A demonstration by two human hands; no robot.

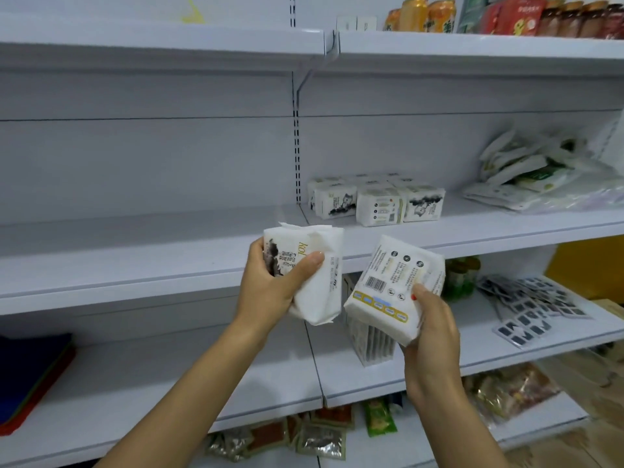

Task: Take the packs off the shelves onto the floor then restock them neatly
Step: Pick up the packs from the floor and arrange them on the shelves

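Note:
My left hand [270,288] grips a white tissue pack [320,285] with black ink art, held upright in front of the middle shelf's edge. To its right, my right hand [434,329] holds a second white tissue pack [388,282] with its barcode side facing me, tilted. Both packs hang in the air just below the middle shelf [489,231]. On that shelf, behind my hands, several matching tissue packs [376,199] stand in neat rows beside the upright post.
A loose heap of flat white packets [533,170] lies at the right of the middle shelf. On the shelf below sit black-and-white blister cards [537,309], a clear boxed item [369,342] and green bottles [461,276]. Cans and bottles [506,15] line the top shelf. Snack sachets [304,437] fill the bottom shelf.

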